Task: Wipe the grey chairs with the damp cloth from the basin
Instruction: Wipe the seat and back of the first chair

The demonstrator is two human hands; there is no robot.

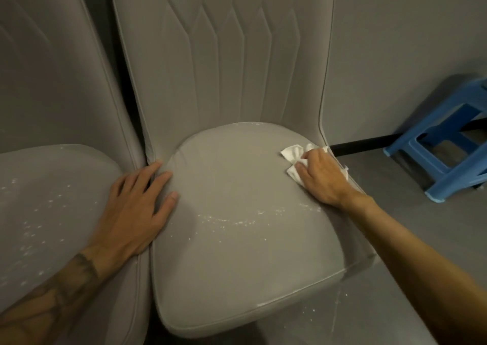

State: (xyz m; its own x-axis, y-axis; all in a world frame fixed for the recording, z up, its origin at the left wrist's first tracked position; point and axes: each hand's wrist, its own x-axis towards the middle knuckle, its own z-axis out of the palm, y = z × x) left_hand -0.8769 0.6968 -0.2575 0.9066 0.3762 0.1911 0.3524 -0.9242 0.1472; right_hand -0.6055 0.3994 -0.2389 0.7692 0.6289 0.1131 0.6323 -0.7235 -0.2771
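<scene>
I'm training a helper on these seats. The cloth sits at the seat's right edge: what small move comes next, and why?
Probably draw the cloth, held by the right hand, forward and left across the seat, onto the arc of white specks nearer its front. The left hand lies flat at the seat's left edge, so it looks steadied.

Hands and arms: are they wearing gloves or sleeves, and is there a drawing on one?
No gloves, and no sleeves in view: the left hand and right hand are bare, no rings or watch showing. The left forearm has a dark tattoo near the wrist; the right forearm is unmarked.
</scene>
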